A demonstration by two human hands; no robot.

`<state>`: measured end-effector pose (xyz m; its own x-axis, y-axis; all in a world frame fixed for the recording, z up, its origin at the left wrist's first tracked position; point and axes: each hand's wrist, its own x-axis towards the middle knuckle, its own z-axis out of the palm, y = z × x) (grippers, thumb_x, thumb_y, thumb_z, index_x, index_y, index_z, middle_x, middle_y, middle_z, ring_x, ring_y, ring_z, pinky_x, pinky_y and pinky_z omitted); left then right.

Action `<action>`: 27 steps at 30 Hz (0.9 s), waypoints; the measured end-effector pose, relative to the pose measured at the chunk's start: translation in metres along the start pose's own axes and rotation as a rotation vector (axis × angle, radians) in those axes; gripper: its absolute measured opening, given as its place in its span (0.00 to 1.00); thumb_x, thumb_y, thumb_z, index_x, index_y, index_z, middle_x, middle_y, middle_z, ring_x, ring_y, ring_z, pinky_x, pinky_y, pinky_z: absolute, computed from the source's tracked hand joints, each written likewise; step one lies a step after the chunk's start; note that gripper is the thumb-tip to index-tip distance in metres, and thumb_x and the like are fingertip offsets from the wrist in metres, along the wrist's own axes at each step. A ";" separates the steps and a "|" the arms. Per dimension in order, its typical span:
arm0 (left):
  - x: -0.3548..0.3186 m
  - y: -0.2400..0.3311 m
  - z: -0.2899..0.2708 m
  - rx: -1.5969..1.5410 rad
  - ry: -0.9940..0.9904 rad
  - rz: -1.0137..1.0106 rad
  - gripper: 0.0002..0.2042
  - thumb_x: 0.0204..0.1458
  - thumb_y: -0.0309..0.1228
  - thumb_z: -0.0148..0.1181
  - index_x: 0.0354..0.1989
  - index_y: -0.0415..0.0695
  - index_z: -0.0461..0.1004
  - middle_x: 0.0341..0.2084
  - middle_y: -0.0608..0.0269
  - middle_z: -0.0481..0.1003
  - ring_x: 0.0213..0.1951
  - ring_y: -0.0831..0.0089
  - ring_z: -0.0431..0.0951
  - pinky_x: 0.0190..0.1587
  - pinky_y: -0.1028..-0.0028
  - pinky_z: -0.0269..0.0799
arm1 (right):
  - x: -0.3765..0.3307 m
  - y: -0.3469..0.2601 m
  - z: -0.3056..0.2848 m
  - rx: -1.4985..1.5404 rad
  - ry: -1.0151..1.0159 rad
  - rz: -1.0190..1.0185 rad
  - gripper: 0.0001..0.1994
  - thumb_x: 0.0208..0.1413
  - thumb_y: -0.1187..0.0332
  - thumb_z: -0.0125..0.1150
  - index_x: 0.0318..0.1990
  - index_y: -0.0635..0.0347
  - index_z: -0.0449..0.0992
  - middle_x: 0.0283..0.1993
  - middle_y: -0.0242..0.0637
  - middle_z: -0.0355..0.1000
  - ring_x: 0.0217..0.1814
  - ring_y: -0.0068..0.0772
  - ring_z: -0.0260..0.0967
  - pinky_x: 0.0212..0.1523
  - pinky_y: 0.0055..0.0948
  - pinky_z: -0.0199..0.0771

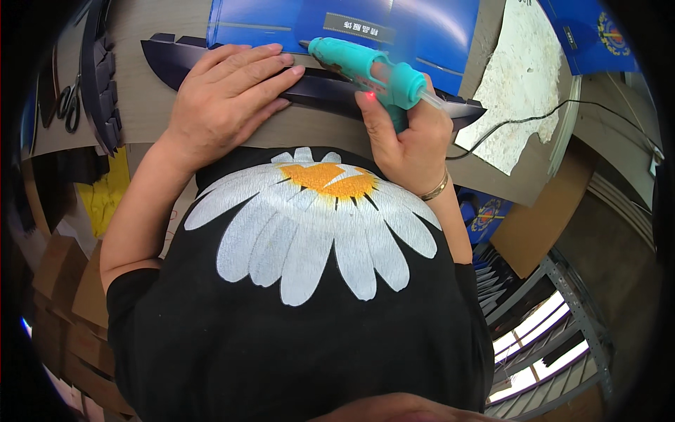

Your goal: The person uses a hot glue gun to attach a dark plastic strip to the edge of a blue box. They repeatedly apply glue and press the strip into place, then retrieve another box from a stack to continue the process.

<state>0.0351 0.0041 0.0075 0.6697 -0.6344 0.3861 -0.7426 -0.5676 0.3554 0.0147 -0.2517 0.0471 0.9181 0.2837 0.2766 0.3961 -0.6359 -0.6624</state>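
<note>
Dark curved strip lies crosswise on the grey table, in front of the worker's black shirt; notched flaps show at its left end. All places below taken from this strip.

Left hand: laid over the strip's left half, fingers long and close together, seemingly steadying it. Thumb out of my sight.

Right hand: at the strip's right half, closed around a teal glue gun, thumb up by a small red light. Trigger squeeze: cannot tell. Nozzle points left, near the strip's far edge and just beyond the left fingertips. Clear glue stick pokes from the gun's rear.

Beyond the strip: glossy blue package. Off its left end: a second notched strip, then scissors. Off its right end: white sheet, black cord running over it.

My reading: gluing stage, strip being held for a bead along the flapped edge. No fresh glue visible from where I stand. Next move probably calls for bringing the nozzle down to the edge, left fingertips kept clear of the hot tip.
</note>
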 end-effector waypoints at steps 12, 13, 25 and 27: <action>0.002 0.000 -0.003 0.027 -0.026 0.000 0.21 0.46 0.29 0.70 0.52 0.47 0.79 0.50 0.63 0.79 0.54 0.65 0.78 0.55 0.65 0.71 | -0.041 0.008 -0.036 -0.076 0.111 0.242 0.14 0.53 0.71 0.69 0.46 0.66 0.77 0.37 0.47 0.76 0.31 0.42 0.77 0.32 0.31 0.75; 0.002 0.001 -0.003 0.029 -0.029 -0.003 0.21 0.46 0.29 0.70 0.52 0.47 0.79 0.50 0.63 0.79 0.54 0.65 0.78 0.55 0.65 0.70 | -0.044 0.011 -0.038 -0.085 0.130 0.259 0.13 0.53 0.71 0.69 0.45 0.66 0.78 0.36 0.47 0.75 0.30 0.41 0.76 0.31 0.30 0.74; 0.004 0.001 -0.004 0.043 -0.057 0.001 0.20 0.47 0.28 0.70 0.52 0.46 0.79 0.50 0.62 0.79 0.55 0.65 0.78 0.56 0.64 0.70 | -0.035 0.007 -0.016 -0.051 0.090 0.108 0.14 0.54 0.68 0.69 0.46 0.63 0.77 0.38 0.44 0.77 0.31 0.45 0.77 0.31 0.32 0.75; 0.004 0.002 -0.005 0.041 -0.061 -0.003 0.20 0.47 0.28 0.70 0.52 0.45 0.79 0.50 0.62 0.79 0.55 0.65 0.78 0.56 0.65 0.70 | -0.032 0.007 -0.014 -0.074 0.083 0.091 0.14 0.54 0.67 0.69 0.46 0.62 0.77 0.38 0.43 0.76 0.32 0.45 0.77 0.32 0.32 0.75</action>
<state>0.0365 0.0030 0.0136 0.6713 -0.6627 0.3318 -0.7410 -0.5900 0.3208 -0.0113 -0.2754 0.0431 0.9470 0.1637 0.2764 0.3078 -0.7086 -0.6350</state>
